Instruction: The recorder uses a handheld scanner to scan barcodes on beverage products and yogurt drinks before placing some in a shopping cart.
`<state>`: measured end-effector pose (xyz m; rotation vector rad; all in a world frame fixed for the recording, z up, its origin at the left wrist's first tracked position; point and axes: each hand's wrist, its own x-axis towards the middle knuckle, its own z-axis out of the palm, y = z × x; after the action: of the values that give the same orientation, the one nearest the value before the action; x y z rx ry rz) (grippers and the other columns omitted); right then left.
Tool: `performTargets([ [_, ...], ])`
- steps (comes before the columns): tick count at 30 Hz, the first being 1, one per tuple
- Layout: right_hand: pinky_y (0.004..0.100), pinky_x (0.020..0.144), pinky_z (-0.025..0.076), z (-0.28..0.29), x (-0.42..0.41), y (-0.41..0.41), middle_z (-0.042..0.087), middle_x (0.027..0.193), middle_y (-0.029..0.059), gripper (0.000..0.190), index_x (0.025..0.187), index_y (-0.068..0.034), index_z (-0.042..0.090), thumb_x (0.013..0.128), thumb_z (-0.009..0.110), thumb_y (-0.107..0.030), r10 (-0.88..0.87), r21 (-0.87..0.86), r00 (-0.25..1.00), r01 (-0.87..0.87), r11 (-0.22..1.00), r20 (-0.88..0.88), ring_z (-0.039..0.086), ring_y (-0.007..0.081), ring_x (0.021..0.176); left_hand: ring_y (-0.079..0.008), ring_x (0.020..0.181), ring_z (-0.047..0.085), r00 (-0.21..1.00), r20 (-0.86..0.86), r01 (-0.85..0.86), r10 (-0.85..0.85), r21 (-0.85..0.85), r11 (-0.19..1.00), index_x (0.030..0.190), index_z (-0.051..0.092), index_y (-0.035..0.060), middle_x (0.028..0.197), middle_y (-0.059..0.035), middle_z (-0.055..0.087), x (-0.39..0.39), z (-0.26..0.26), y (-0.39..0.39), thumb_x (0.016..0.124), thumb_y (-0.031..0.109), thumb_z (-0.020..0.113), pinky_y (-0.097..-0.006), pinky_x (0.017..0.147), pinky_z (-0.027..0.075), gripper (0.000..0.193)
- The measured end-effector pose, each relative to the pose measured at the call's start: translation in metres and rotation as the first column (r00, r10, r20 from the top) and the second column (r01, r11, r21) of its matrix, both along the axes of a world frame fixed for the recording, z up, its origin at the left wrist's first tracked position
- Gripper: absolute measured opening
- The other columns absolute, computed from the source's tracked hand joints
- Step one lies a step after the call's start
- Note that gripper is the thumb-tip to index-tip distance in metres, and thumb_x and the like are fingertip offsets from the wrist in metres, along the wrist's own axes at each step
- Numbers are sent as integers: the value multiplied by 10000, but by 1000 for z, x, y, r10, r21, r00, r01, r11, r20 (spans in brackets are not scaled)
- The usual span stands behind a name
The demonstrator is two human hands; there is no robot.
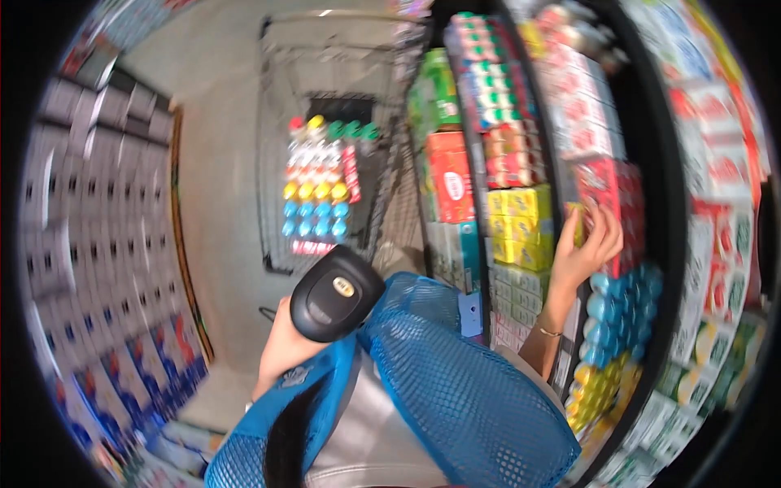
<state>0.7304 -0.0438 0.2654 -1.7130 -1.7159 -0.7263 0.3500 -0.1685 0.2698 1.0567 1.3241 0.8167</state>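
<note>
My left hand (287,341) grips a black handheld barcode scanner (337,294) in front of my blue mesh vest (470,396). The scanner hides most of the fingers. On the right, my right hand (589,244) reaches up to a shelf, fingers bent against a red pack (598,183). A small yellow item (573,216) shows between thumb and forefinger; whether it is gripped cannot be told. Blue-capped bottles or cans (616,317) are stacked just below the hand. Left of it stand yellow boxes (520,226).
A wire shopping cart (263,122) stands ahead, holding rows of containers with blue, yellow and other tops (314,192). Grey boxes (104,201) line the left side, with blue cartons (143,372) nearer. Shelf edges (674,244) and red-and-white packs (726,256) rise at right.
</note>
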Motion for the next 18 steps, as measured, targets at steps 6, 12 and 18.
performTargets([
  [6, 351, 846, 456, -159, -168, 43, 597, 966, 123, 194, 970, -32, 610, 786, 651, -76, 504, -315, 564, -809, 496, -654, 589, 269, 931, -171, 907, 631, 934, 16, -353, 356, -107, 930, 1108, 576, -16, 983, -106, 668, 1, -25, -34, 690, 43, 727, -310, 811, 481, 448],
  [12, 307, 742, 499, -347, -276, 59, 625, 917, 145, 196, 972, -12, 606, 792, 635, -86, 220, -405, 402, -914, 35, -889, 628, 220, 847, -175, 928, 633, 828, -35, -540, 560, -321, 778, 1180, 538, -9, 1004, -116, 661, 10, -39, -71, 708, 55, 725, -319, 824, 485, 511],
  [18, 445, 838, 475, -439, -332, -39, 590, 1059, 246, 419, 1150, 52, 485, 801, 581, -160, 497, -655, 427, -498, -568, -755, 582, 384, 976, -130, 984, 577, 497, -44, -785, 867, -450, 427, 1166, 547, -14, 1072, -72, 636, 39, -69, -114, 721, 56, 729, -297, 880, 445, 485],
])
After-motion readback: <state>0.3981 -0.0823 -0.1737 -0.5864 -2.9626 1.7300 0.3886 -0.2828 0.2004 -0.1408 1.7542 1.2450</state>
